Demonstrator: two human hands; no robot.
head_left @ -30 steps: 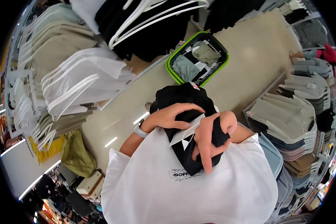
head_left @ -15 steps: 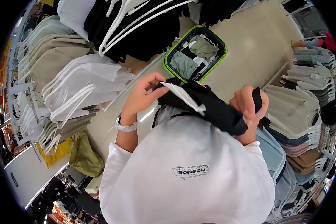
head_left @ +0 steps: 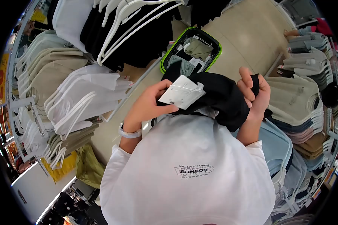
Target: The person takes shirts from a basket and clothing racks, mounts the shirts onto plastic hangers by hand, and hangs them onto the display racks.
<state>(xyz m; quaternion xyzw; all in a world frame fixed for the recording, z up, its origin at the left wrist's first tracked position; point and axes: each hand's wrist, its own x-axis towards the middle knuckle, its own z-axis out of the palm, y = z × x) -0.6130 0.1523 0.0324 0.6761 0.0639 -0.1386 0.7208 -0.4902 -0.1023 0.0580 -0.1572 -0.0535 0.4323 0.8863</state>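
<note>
A bunched black garment (head_left: pixel 223 90) hangs between my two hands in front of my chest. My left hand (head_left: pixel 148 103) is closed on its left part, thumb and fingers at a white tag (head_left: pixel 182 92) that lies broad side up over the cloth. My right hand (head_left: pixel 253 92) grips the other end, and a narrow piece of the black fabric passes between its fingers. Cloth hides some of the fingertips. What kind of garment it is I cannot make out.
A black basket with a green rim (head_left: pixel 218 52) holds folded clothes on the floor ahead. White hangers (head_left: pixel 112 41) with black clothes hang at upper left, white shirts (head_left: pixel 79 93) on the left rack. Stacked hanging shirts (head_left: pixel 296 97) line the right. An olive bag-like cloth (head_left: pixel 88 167) hangs lower left.
The white tag has turned from nearly edge-on to broad side up. My left hand has lowered slightly, and some fingers of my right hand have lifted. The view has shifted a little.
</note>
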